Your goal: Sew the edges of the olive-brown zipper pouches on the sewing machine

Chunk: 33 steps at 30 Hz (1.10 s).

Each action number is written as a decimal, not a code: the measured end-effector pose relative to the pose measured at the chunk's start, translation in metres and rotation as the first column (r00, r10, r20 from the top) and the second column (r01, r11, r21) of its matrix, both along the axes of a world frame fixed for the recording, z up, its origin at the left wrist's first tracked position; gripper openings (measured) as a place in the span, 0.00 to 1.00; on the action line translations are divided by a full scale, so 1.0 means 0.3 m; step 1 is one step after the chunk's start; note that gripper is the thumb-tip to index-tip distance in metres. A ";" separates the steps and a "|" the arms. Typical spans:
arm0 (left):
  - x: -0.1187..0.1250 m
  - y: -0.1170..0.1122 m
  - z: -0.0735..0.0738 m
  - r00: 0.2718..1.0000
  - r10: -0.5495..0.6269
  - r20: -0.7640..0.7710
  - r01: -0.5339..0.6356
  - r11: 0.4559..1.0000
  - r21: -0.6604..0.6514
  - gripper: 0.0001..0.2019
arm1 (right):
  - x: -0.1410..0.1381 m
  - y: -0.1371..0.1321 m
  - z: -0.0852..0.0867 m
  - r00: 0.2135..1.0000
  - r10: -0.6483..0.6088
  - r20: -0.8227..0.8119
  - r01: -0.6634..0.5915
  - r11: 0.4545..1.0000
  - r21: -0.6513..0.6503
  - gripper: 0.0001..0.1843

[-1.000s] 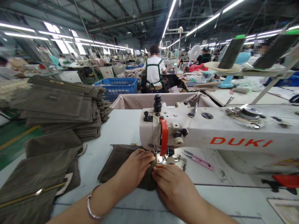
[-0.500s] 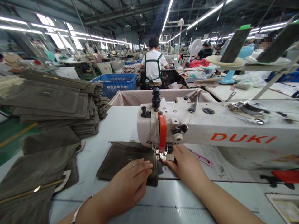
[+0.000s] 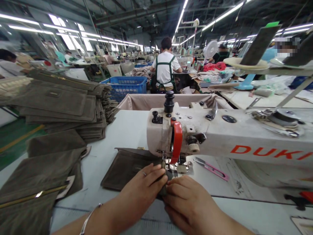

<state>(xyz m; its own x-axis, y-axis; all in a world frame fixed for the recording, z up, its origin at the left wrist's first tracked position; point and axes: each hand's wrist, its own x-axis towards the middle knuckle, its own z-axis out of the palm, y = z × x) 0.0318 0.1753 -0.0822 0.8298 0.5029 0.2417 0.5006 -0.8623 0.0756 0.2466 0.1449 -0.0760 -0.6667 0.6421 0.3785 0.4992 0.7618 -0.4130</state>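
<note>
A dark olive-brown fabric pouch [image 3: 127, 166] lies on the pale sewing table, its right edge by the needle and presser foot [image 3: 168, 164] of a white sewing machine [image 3: 205, 124]. My left hand [image 3: 144, 189], with a ring and bracelet, is closed over the pouch's right edge, fingers together and thumb beside them. Close against it, my right hand [image 3: 188, 199] has curled fingers pinching the same edge; the fingertips are partly hidden. Right of the presser foot lies a pair of pink-handled thread snips [image 3: 212, 169].
Stacked olive fabric pieces [image 3: 63, 101] stand at the left, with zippered pieces [image 3: 36, 182] nearer me. Behind the machine is a cloth-lined bin [image 3: 141, 101], then a blue basket [image 3: 127, 86] and a seated person [image 3: 165, 67]. Thread cones [image 3: 259, 45] stand at the right.
My right hand has drawn back from beside the presser foot to the pouch's near right edge, meeting my left hand. The snips now show fully. The view has shifted slightly.
</note>
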 end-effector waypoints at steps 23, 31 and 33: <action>-0.004 0.050 0.022 0.983 -0.028 0.180 0.033 0.999 -0.026 0.13 | -0.008 0.022 -0.020 0.991 -0.132 -0.005 0.132 0.991 -0.014 0.12; -0.005 0.048 0.022 0.984 -0.057 0.169 0.067 0.996 -0.059 0.11 | 0.002 0.009 -0.010 0.991 -0.129 -0.018 0.128 0.991 -0.044 0.13; -0.005 0.049 0.018 0.986 -0.046 0.163 0.060 0.995 -0.076 0.11 | 0.005 0.007 -0.007 0.991 -0.131 -0.027 0.130 0.990 -0.054 0.14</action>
<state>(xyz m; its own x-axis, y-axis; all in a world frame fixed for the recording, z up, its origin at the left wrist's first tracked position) 0.0304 0.1900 -0.0769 0.8094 0.4825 0.3348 0.4301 -0.8752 0.2216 0.2481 0.1470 -0.0782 -0.5647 0.7421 0.3611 0.5795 0.6680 -0.4668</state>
